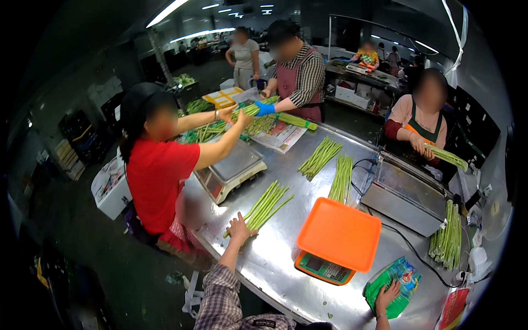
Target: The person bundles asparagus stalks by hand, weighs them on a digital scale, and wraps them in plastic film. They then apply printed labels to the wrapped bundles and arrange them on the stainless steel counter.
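Note:
My left hand (pixel 240 229) lies across the lower ends of a loose bunch of asparagus (pixel 266 206) on the steel table, its thumb and fingers around the spears. Flat on a green printed plastic bag (pixel 400 272) at the lower right rests my right hand (pixel 387 295), fingers a little apart. Between my hands stands an orange digital scale (pixel 326 268) with a bare orange tray (pixel 340 233). Two more asparagus bunches, one to the left (pixel 321 159) and one to the right (pixel 341 177), lie beyond the scale.
A co-worker in red (pixel 161 181) reaches over a second scale (pixel 237 161) towards a blue-gloved hand (pixel 265 108), asparagus between them. At right stand a metal sealing machine (pixel 408 192), a black cable (pixel 406 241), bagged asparagus (pixel 447 239) and a co-worker (pixel 425 119) holding a bunch.

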Demonstrator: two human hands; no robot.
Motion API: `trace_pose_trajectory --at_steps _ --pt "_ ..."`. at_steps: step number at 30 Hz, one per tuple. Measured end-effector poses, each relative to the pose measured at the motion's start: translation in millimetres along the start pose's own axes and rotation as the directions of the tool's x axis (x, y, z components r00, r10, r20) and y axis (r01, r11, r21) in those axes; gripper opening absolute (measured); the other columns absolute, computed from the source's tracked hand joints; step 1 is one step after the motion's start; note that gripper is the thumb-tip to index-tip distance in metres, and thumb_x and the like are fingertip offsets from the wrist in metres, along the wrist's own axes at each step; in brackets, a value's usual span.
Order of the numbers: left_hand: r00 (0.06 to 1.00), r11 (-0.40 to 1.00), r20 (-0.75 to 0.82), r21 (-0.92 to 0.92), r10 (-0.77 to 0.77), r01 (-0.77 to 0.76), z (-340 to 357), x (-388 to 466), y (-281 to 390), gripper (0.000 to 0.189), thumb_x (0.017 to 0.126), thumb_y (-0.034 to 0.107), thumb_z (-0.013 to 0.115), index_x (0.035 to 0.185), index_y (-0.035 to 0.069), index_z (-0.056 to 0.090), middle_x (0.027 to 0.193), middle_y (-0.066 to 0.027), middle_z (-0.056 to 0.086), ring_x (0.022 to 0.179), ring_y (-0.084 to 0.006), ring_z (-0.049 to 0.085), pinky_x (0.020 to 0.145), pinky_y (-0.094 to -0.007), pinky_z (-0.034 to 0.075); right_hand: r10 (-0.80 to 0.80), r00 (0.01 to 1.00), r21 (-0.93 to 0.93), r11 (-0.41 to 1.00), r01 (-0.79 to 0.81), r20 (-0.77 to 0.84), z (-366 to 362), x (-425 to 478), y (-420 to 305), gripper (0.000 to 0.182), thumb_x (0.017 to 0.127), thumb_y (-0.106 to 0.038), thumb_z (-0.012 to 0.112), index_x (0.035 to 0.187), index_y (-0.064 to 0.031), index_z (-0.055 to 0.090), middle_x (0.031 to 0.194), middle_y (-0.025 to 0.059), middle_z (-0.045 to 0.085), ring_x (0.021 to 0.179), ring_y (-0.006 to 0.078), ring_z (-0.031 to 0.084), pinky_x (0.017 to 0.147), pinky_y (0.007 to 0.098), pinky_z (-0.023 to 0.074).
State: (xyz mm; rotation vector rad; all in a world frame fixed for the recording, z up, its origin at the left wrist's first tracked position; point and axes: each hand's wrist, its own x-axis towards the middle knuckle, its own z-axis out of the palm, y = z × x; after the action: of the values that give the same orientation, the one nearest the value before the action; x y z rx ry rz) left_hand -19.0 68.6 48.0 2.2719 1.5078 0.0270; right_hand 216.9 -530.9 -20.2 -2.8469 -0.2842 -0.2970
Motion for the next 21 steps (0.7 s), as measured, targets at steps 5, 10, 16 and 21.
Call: trace_pose_trajectory --at_steps 5,10,16,21 --pt "0.997 0.996 0.01 0.038 0.081 -0.081 22 20 -7 0.076 0.058 0.036 0.078 0.117 -0.001 0.044 0.113 -0.0185 0.048 0.11 -0.0342 0.046 0.089 -0.0491 0.041 0.009 1.0 0.031 0.999 -0.009 0.007 15 7 12 0.048 0.086 -0.025 0.045 0.128 -0.0021 0.038 0.138 0.0159 0.032 0.131 0.0316 0.024 0.106 0.0516 0.0133" --pt "0.992 0.994 -0.072 0.04 0.101 -0.099 33 16 -4 0.06 0.061 0.026 0.077 0.105 -0.002 0.048 0.106 -0.0184 0.051 0.1 -0.0339 0.052 0.081 -0.043 0.048 0.0 1.0 -0.017 1.0 0.0 0.014 -15 -1 -18 0.048 0.087 -0.024 0.045 0.129 -0.0024 0.038 0.138 0.0147 0.032 0.131 0.0307 0.025 0.107 0.0506 0.0136" --pt "0.94 0.965 -0.219 0.061 0.263 -0.256 46 14 1 0.025 0.073 0.007 0.059 0.092 0.0 0.045 0.089 -0.0213 0.054 0.085 -0.0363 0.057 0.074 -0.0442 0.049 -0.024 0.998 0.039 0.999 0.026 -0.05 -16 -9 -18 0.047 0.086 -0.023 0.047 0.128 -0.0037 0.039 0.137 0.0154 0.033 0.13 0.0314 0.026 0.107 0.0504 0.0138" --pt "0.893 0.932 -0.27 0.094 0.361 -0.349 57 28 4 0.023 0.069 0.014 0.063 0.086 -0.002 0.059 0.087 -0.0194 0.058 0.081 -0.0363 0.058 0.069 -0.0442 0.048 -0.029 0.983 0.122 0.991 0.052 -0.18 -16 -10 -13 0.051 0.076 -0.018 0.055 0.124 -0.0035 0.044 0.129 0.021 0.04 0.121 0.0372 0.034 0.103 0.0489 0.0211"
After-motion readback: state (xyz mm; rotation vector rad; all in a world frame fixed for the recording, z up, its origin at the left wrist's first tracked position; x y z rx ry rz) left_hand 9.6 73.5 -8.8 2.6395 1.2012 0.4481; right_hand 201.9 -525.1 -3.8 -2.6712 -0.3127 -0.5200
